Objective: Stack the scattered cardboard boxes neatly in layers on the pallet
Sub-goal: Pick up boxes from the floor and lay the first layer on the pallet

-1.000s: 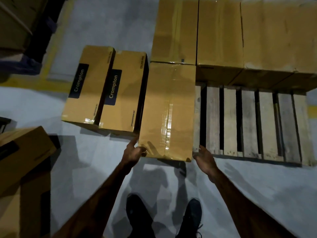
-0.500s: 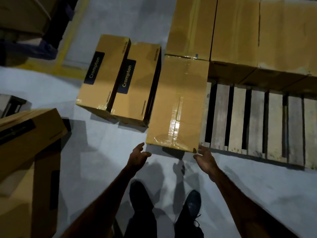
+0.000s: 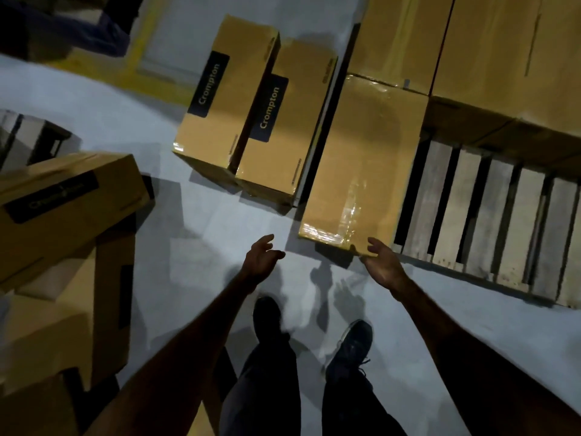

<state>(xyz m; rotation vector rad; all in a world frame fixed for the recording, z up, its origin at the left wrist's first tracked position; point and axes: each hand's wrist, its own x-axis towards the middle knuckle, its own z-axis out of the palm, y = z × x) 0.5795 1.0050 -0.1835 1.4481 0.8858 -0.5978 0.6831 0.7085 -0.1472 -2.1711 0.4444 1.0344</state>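
1. Head view, nearest: two dark shoes (image 3: 314, 341) stand on the pale grey concrete floor (image 3: 471, 325), both bare forearms reaching forward.
2. The left hand (image 3: 261, 258) hangs free over the floor, fingers loosely spread, holding nothing.
3. The right hand (image 3: 382, 262) is open too, palm up, fingertips at the near right corner of the tape-sealed brown cardboard box (image 3: 361, 171); whether they actually touch it I cannot tell.
4. That box lies on the left end of the slatted wooden pallet (image 3: 490, 215), its near edge about level with the pallet's near edge.
5. It looks stiff and bulky, and the glossy tape is likely slick; I would take it by the two near bottom corners, palms under.
6. On the floor just left sit two brown Crompton-labelled cartons (image 3: 251, 114), side by side and touching.
7. Near left, a tilted pile of similar cartons (image 3: 63, 215).
8. Farthest, a row of large brown boxes (image 3: 471, 42) fills the pallet's far side.
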